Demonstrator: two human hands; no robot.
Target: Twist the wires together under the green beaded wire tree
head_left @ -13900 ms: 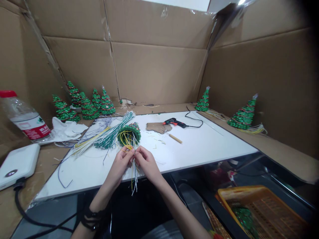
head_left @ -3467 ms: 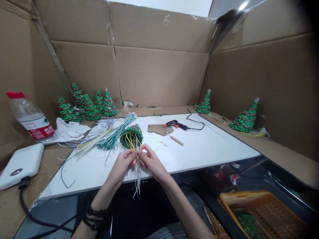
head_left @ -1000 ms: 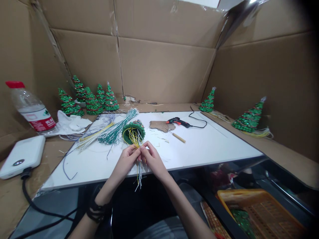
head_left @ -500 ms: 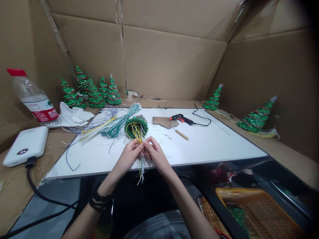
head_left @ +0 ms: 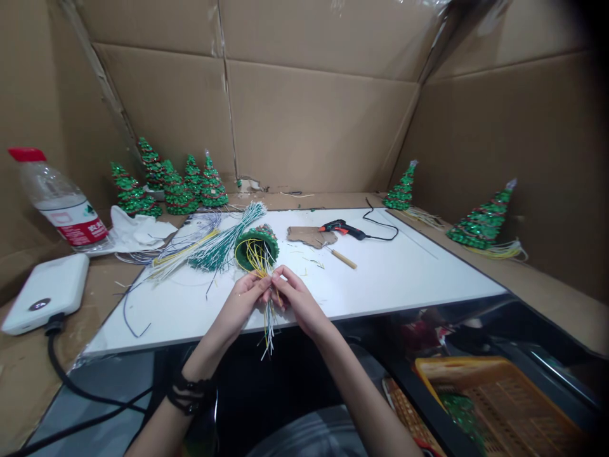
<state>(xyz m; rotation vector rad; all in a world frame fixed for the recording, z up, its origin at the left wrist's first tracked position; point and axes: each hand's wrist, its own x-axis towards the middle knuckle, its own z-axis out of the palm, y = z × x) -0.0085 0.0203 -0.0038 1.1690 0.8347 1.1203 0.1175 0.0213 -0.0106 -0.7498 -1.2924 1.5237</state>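
Note:
A small green Christmas tree (head_left: pixel 273 241) lies on its side on the white board, its hollow base turned toward me. Yellow, white and green wires (head_left: pixel 269 327) run out of that base and hang past the board's front edge. My left hand (head_left: pixel 248 295) is closed around the bunch just in front of the tree. Pressed up beside it, my right hand (head_left: pixel 292 297) pinches the same wires between thumb and fingers. Left of the tree lies a loose bundle of green and white wires (head_left: pixel 223 241), with yellow ones next to it.
A black glue gun (head_left: pixel 345 228) rests by a torn cardboard piece (head_left: pixel 304 235) and a wooden-handled tool (head_left: pixel 343 258). Finished-looking trees (head_left: pixel 178 190) stand back left, two more (head_left: pixel 480 219) at right. A bottle (head_left: pixel 61 203) and white power bank (head_left: pixel 47 292) are left; an orange basket (head_left: pixel 476 365) sits below right.
The view has shifted slightly. Both hands stay on the wire bunch in nearly the same place, with only small finger movement; the tree lies as before.

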